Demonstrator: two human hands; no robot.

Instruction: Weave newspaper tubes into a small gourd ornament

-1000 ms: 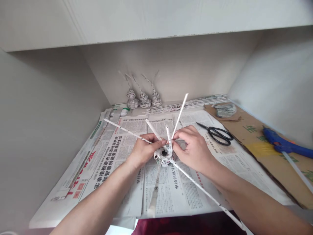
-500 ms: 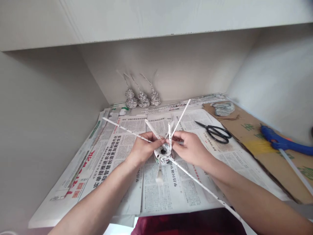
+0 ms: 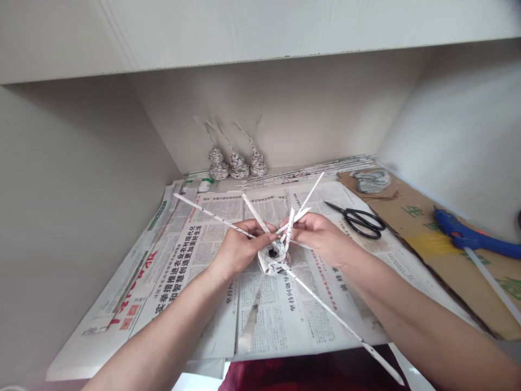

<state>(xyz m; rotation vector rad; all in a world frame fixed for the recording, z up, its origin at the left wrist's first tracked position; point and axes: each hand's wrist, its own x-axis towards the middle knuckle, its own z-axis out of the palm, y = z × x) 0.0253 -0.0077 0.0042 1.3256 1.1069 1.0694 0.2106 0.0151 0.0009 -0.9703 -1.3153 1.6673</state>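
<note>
Grey walls box in a worktop spread with newspaper (image 3: 179, 271); from its left part, a speckled paper strip (image 3: 203, 210) slants in towards the left hand. Three gourd shapes (image 3: 239, 165) of woven paper, side by side, stand at the back. The left hand (image 3: 240, 247) is closed, thumb and fingers clamping the far left rim of the piece (image 3: 277, 262), a small woven round with a dark hole, which sits between the hands at mid-worktop. Towards the wearer juts a blurred near strip (image 3: 252, 323), swung out again after pointing more upward half a second ago. At the piece's right rim is the main change: an upright strip (image 3: 290, 228) has tipped rightward, and a cross strip (image 3: 302, 213) now shows slanting behind it, suggesting the work in hand is at this spot. The right hand (image 3: 319, 236) has its fingertips pinched together at these crossing strips; which it grips cannot be told. Below, a long strip (image 3: 325, 305) runs from the piece to the lower right. Further right lie black scissors (image 3: 362, 220), then cardboard (image 3: 458, 282) bearing a blue glue gun (image 3: 468, 237)
</note>
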